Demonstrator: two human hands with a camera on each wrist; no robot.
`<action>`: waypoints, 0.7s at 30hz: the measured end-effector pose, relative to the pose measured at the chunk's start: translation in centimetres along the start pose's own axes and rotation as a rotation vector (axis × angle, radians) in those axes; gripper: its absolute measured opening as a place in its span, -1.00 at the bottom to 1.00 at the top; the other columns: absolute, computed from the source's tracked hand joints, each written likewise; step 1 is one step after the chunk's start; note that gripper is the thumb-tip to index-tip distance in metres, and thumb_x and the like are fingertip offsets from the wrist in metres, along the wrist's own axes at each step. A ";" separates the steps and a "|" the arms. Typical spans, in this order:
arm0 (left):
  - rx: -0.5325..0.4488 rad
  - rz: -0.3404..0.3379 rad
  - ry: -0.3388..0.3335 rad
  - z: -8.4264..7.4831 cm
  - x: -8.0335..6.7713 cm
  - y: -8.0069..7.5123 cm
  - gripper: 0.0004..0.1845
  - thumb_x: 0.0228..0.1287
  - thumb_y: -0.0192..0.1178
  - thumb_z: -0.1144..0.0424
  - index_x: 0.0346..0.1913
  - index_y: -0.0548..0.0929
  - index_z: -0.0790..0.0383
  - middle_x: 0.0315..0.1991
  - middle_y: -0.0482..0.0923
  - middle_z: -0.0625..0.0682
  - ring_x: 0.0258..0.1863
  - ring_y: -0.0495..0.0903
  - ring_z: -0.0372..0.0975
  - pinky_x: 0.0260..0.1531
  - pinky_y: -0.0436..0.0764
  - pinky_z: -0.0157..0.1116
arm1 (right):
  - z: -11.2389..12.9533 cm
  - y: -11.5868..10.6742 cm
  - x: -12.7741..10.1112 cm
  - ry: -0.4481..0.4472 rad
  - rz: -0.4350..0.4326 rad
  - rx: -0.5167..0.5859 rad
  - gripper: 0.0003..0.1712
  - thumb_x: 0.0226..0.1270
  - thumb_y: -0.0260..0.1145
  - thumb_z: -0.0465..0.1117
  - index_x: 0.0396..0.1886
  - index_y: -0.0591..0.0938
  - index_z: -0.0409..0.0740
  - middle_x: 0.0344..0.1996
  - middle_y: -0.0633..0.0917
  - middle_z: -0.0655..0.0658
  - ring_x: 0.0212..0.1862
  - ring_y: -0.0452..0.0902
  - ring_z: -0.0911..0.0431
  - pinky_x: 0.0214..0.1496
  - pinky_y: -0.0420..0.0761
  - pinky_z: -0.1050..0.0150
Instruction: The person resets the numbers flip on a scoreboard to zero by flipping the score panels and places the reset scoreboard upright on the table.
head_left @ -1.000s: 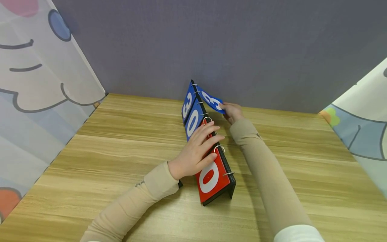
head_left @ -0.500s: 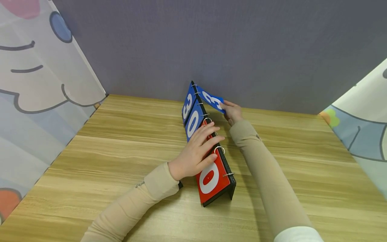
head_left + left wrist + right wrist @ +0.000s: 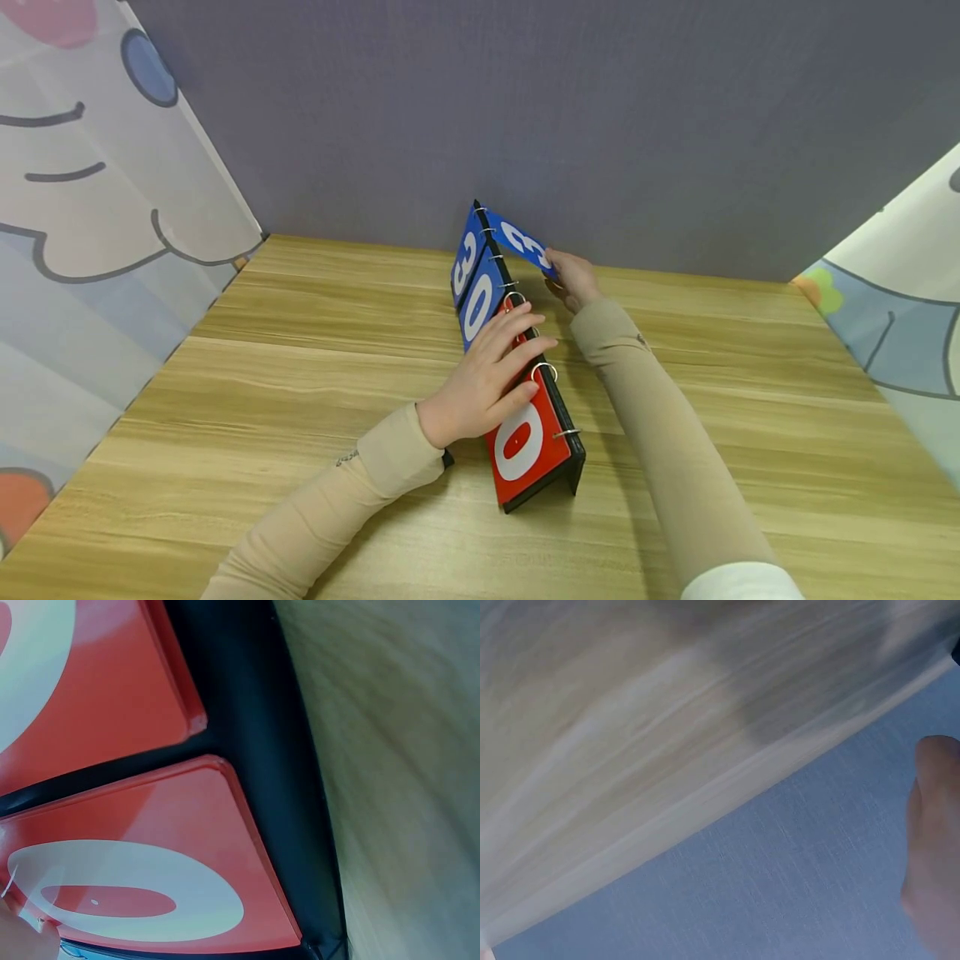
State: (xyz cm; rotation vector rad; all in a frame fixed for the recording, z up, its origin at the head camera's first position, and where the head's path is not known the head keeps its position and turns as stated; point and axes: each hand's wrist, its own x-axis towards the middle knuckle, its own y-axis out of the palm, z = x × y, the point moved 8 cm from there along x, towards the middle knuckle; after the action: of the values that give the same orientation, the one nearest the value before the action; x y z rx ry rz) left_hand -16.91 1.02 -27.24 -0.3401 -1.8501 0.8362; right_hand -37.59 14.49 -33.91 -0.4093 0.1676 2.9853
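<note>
Here a wooden table (image 3: 315, 367) meets a grey wall (image 3: 525, 108).

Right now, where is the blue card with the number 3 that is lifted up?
In the head view, the lifted blue card hangs from the rings at the far end of the scoreboard, near the grey wall, pinched at its free edge by the right hand.

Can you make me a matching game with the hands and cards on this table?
Things:
1. left hand
2. right hand
3. red card
4. table

States:
A. shows a white 0
B. wooden
C. holds a lifted blue 3 card
D. rests on top of the scoreboard

Pairs: 1-D, 2-C, 3-A, 4-B
</note>
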 end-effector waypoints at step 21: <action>-0.004 0.007 -0.013 0.0 0.1 0.0 -0.36 0.48 -0.48 -0.16 0.21 0.40 0.21 0.31 0.24 0.22 0.43 0.06 0.05 0.43 -0.01 0.01 | 4.1 0.0 -1.8 -0.097 0.065 0.169 -0.37 0.39 0.13 -0.27 0.43 0.23 -0.07 -0.25 0.47 -0.01 -0.52 0.40 0.21 -0.29 0.50 0.37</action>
State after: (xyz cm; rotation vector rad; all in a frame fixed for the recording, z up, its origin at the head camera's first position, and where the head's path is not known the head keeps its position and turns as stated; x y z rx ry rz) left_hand -16.98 1.05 -27.23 -0.3446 -1.8635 0.8411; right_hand -36.89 14.81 -29.47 -0.2443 0.4267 3.0142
